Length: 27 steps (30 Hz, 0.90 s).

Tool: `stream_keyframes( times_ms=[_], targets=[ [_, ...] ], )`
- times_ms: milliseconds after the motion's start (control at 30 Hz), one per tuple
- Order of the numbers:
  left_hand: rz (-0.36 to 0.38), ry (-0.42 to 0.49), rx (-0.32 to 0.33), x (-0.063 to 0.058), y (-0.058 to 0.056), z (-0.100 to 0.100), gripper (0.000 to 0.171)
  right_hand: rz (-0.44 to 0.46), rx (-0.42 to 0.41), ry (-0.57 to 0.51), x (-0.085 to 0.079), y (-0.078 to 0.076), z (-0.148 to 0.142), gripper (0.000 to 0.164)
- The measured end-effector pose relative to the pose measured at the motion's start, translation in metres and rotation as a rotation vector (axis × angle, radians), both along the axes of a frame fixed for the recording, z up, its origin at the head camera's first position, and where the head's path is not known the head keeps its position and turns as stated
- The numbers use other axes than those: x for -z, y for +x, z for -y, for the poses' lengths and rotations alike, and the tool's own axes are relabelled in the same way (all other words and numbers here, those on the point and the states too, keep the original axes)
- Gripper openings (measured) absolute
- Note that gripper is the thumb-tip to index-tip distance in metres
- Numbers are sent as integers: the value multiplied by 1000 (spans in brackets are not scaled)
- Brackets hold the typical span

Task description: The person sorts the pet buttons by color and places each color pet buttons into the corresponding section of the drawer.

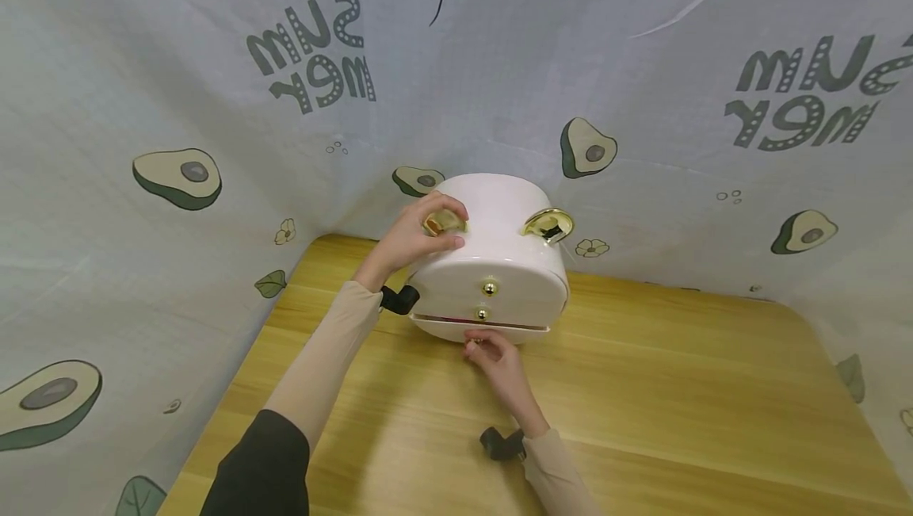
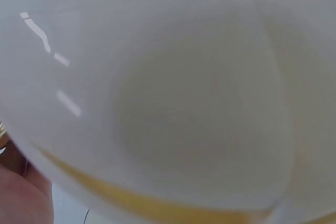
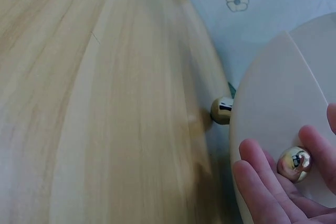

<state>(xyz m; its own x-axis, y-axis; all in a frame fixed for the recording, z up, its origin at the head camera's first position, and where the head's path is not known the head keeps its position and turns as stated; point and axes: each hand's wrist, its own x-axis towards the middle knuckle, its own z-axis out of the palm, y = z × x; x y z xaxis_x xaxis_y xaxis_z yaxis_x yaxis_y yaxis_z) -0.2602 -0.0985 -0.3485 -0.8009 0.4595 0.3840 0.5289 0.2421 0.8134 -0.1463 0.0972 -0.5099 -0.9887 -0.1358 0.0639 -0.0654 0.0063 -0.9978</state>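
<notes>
A white rounded storage box [image 1: 492, 215] with a gold ear [image 1: 549, 224] on its top right stands on the table. My left hand [image 1: 421, 231] grips the other gold ear [image 1: 444, 221], fingers on its far side and thumb in front. The bottom drawer [image 1: 435, 329] sits slightly pulled out, leaving a thin dark gap above it. At its front, my right hand [image 1: 499, 357] pinches a round gold knob [image 3: 294, 164]. Two more gold knobs show above, an upper knob [image 1: 489, 288] and a lower knob [image 1: 482, 314]. White box surface fills most of the left wrist view.
The wooden table [image 1: 685, 389] extends to the right and in front of the box. Close behind the box hangs a pale cloth [image 1: 499, 88] printed with avocados and lettering. A gold ball-shaped foot [image 3: 222, 110] shows beside the box in the right wrist view.
</notes>
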Motion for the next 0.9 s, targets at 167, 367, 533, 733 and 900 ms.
stream_keyframes(
  times_ms=[167, 367, 533, 733, 900],
  targets=[
    [-6, 0, 12, 1, -1, 1, 27, -1, 5, -5, 0, -1, 1, 22],
    [-8, 6, 14, 1, -3, -1, 27, -23, 1, -25, 0, -5, 1, 24],
    [-11, -8, 21, 1, -5, -2, 28, -21, 13, -65, 0, -6, 0, 24],
    [-29, 4, 37, 2, -8, 3, 29, -33, -10, 16, 2, 0, 1, 29],
    [-91, -41, 32, 3, -8, 5, 34, 14, -71, 32, -3, 10, -11, 34]
  ],
)
